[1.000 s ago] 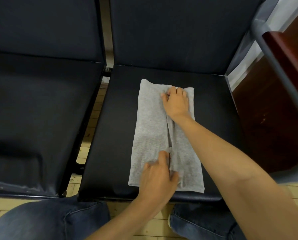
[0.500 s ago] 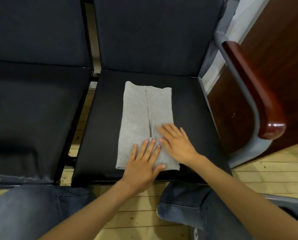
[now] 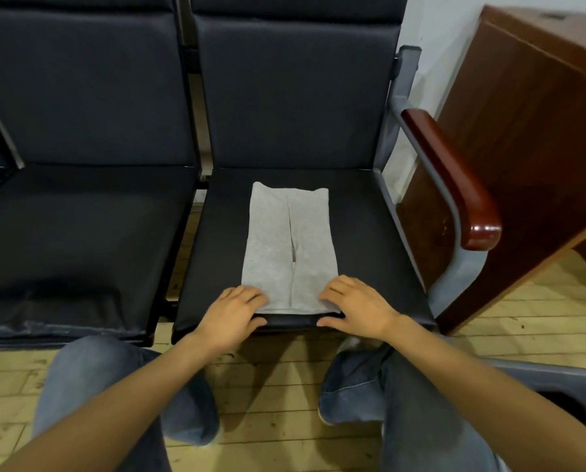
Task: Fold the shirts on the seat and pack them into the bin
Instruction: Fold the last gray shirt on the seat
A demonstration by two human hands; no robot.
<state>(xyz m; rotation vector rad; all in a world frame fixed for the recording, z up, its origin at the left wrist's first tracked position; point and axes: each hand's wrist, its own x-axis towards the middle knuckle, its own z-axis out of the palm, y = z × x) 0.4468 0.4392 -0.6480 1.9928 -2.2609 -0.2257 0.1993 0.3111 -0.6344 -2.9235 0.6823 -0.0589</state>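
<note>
A grey shirt [image 3: 289, 247], folded into a long strip with a seam down its middle, lies flat on the black seat [image 3: 369, 240]. My left hand [image 3: 230, 315] is at its near left corner, fingers curled on top and thumb along the seat's front edge below the hem. At the near right corner my right hand [image 3: 356, 308] holds the cloth the same way. The grey rim of the bin [image 3: 557, 378] shows at the lower right, partly hidden behind my right arm.
A second black seat [image 3: 80, 233] adjoins on the left. A red-brown armrest [image 3: 454, 178] on a grey frame borders the seat's right side, with a wooden cabinet [image 3: 536, 148] behind it. My knees in jeans are over the wooden floor [image 3: 274, 396].
Both hands slid from the middle of the shirt down to its near corners at the seat's front edge. The view pulled back and tilted up.
</note>
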